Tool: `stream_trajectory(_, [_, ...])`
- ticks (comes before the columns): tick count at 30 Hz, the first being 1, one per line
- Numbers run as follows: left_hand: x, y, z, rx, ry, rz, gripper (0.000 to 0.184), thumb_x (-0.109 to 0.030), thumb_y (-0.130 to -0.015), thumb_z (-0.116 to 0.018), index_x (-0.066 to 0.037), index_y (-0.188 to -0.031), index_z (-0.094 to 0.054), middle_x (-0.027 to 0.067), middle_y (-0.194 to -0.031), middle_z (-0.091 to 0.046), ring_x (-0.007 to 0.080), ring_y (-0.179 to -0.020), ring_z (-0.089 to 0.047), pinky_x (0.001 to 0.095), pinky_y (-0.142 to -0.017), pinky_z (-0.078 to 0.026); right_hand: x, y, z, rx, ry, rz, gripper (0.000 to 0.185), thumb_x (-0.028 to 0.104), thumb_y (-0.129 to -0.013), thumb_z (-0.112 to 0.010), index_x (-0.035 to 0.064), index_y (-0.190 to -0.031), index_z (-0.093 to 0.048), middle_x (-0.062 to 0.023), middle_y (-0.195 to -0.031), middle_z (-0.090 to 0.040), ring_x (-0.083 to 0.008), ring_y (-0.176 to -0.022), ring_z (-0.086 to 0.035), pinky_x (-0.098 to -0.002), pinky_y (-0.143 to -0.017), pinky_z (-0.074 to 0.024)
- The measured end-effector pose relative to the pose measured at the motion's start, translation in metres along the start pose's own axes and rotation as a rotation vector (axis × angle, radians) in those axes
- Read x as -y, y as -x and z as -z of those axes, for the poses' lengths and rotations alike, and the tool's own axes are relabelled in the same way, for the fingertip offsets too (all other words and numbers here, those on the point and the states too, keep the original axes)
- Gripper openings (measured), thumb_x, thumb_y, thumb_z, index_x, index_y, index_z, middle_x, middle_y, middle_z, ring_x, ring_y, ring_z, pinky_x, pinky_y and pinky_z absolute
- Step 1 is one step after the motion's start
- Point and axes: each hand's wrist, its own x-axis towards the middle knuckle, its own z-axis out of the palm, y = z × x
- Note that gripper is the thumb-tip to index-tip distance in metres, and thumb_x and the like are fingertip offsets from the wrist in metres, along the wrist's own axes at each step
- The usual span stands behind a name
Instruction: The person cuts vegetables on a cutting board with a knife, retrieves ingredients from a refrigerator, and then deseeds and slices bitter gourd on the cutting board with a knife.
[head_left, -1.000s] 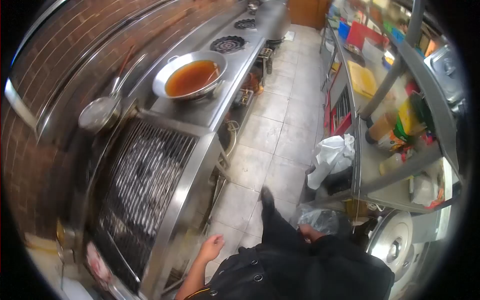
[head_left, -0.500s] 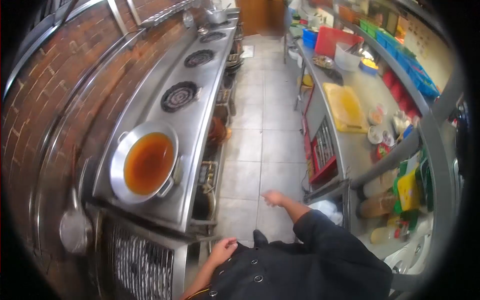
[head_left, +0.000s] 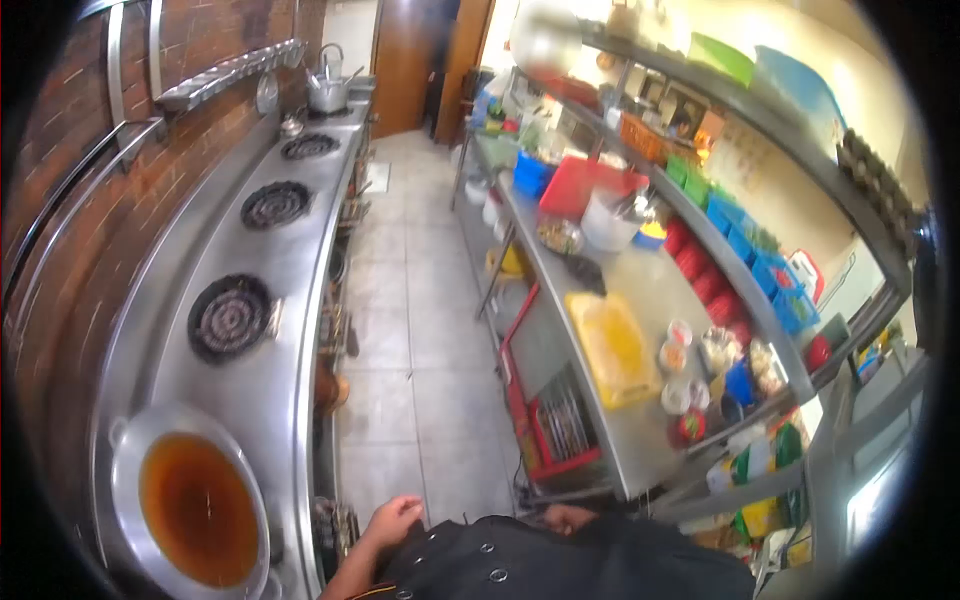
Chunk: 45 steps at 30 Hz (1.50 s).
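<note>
My left hand (head_left: 393,520) is in front of the dark jacket at the bottom of the view, its fingers loosely curled with nothing visible in them. Close to my body, my right hand (head_left: 568,518) is partly covered by the sleeve and blurred, so its fingers are hard to read. Neither hand touches the counters. Left of my left hand, a wide metal wok (head_left: 255,500) holding reddish-brown liquid (head_left: 195,510) rests on the steel stove counter (head_left: 160,370). On the worktable to the right lies a yellow cutting board (head_left: 612,350), with several small bowls (head_left: 673,357) beside it.
Black burners (head_left: 232,315) line the stove counter, with a pot (head_left: 328,97) at its far end. A tiled aisle (head_left: 400,300) runs between the counters to a wooden door (head_left: 402,65). The worktable also carries a red board (head_left: 580,187) and a white bucket (head_left: 608,225); shelving rises above it.
The view has lifted and turned right, so the wok now appears lower left and more shelving shows. My right hand, earlier stretched forward over the aisle, has drawn back to my body.
</note>
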Motion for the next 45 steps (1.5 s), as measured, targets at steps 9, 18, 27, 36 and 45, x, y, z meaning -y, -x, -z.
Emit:
stream_trajectory(9, [-0.088, -0.184, 0.049, 0.111, -0.182, -0.077, 0.036, -0.025, -0.091, -0.06, 0.0, -0.117, -0.059, 0.0118, -0.107, -0.066, 0.017, -0.096, -0.062, 0.0312, -0.086, -0.049, -0.007, -0.028, 0.005, -0.338, -0.4, -0.82, 0.027, 0.027, -0.081, -0.06, 0.0014, -0.086, -0.066, -0.0165, -0.082, -0.06, -0.0286, -0.074, -0.059, -0.0403, -0.066, -0.0455])
stream_trajectory(18, [-0.181, -0.376, 0.084, 0.098, -0.345, 0.052, 0.034, -0.027, -0.091, -0.061, -0.004, -0.116, -0.061, 0.0051, -0.096, -0.066, 0.0123, -0.088, -0.06, 0.0287, -0.081, -0.049, -0.203, -0.187, 0.255, -0.351, -0.085, -0.527, 0.027, 0.027, -0.083, -0.058, 0.002, -0.087, -0.066, -0.0172, -0.095, -0.065, -0.0278, -0.084, -0.063, -0.0409, -0.073, -0.0476])
stream_trajectory(27, [-0.276, -0.525, 0.167, -0.116, -0.435, 0.077, 0.034, -0.025, -0.091, -0.06, 0.0, -0.114, -0.061, 0.0063, -0.087, -0.067, 0.0123, -0.078, -0.062, 0.0269, -0.072, -0.05, -0.204, -0.364, 0.658, -0.518, 0.544, -0.524, 0.027, 0.022, -0.085, -0.047, 0.0056, -0.09, -0.068, -0.0161, -0.095, -0.067, -0.0336, -0.086, -0.064, -0.0452, -0.076, -0.0506])
stream_trajectory(36, [-0.337, -0.718, 0.276, 0.002, -0.412, 0.184, 0.035, -0.029, -0.093, -0.056, -0.001, -0.115, -0.06, 0.0062, -0.098, -0.067, 0.0142, -0.088, -0.061, 0.0307, -0.077, -0.049, -0.247, -0.436, 0.715, 0.019, 0.264, -0.82, 0.027, 0.022, -0.085, -0.047, 0.0057, -0.093, -0.066, -0.0202, -0.094, -0.065, -0.0383, -0.089, -0.062, -0.0479, -0.076, -0.0498])
stream_trajectory(45, [-0.507, -1.01, 0.49, -0.478, -0.605, -0.236, 0.033, -0.024, -0.087, -0.062, 0.0, -0.11, -0.06, 0.0172, -0.106, -0.065, 0.0261, -0.099, -0.063, 0.0358, -0.087, -0.048, -0.37, -0.391, 0.746, -0.249, 0.297, -0.767, 0.02, 0.024, -0.075, -0.06, 0.0048, -0.079, -0.067, -0.0162, -0.075, -0.064, -0.036, -0.069, -0.062, -0.0474, -0.061, -0.0483])
